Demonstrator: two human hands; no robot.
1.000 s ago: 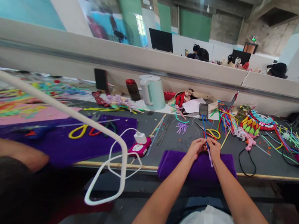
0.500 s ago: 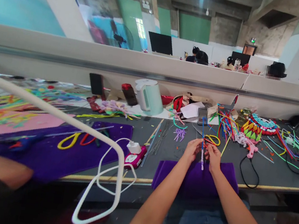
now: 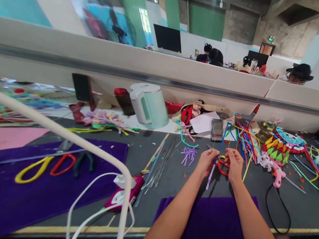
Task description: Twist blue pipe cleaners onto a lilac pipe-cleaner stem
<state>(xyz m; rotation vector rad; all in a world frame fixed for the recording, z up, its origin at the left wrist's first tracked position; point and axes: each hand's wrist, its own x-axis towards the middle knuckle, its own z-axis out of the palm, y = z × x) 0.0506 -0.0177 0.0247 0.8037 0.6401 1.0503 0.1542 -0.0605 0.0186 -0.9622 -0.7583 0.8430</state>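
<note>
Above the near right part of a dark grey desk (image 3: 146,145), a person's two bare hands are raised close together but not touching. The left hand (image 3: 209,160) has a pinched grip, holding a slender fuzzy stem (image 3: 222,142), blue at its far end and pale lilac at its near end. This stem slants between the hands, its blue tip bent over to the right. The right hand (image 3: 234,163) has a narrow grip, fingers curled; the fingertips are too small to tell whether they close on anything. Just beyond, partly hidden, is a red scissor handle (image 3: 223,173). Near the desk's edge, between the forearms, lies a deep purple cloth (image 3: 216,221). Leftward lie small lilac fuzzy pieces (image 3: 188,155) and thin grey wires (image 3: 159,172); rightward, a pink glue gun (image 3: 278,176). Farther left stands a pale green kettle (image 3: 152,108).
</note>
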